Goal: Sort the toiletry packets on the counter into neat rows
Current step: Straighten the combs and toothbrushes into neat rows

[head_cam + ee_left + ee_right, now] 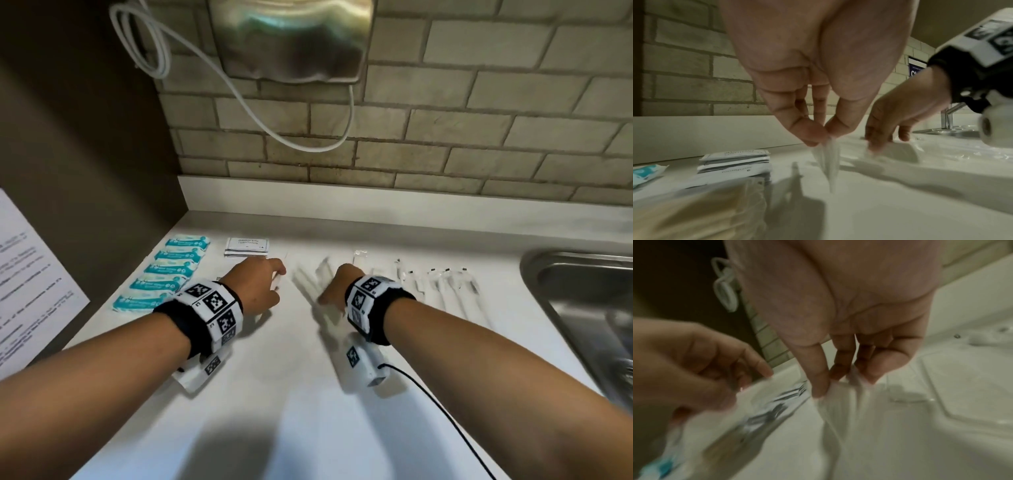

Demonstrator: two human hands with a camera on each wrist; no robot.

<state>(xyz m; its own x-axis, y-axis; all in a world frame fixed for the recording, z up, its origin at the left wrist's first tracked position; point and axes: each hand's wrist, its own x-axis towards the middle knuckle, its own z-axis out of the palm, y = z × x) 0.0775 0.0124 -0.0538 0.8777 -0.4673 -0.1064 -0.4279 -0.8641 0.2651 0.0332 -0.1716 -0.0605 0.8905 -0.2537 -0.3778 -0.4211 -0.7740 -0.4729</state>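
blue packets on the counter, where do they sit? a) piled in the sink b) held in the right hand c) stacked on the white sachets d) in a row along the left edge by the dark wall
d: the blue packets lie one behind another along the counter's left edge beside the dark wall, apart from the sink.

White counter [308,428]: teal packets [164,274] in column, sachet stack [246,247], wrapped toothbrushes [448,291].
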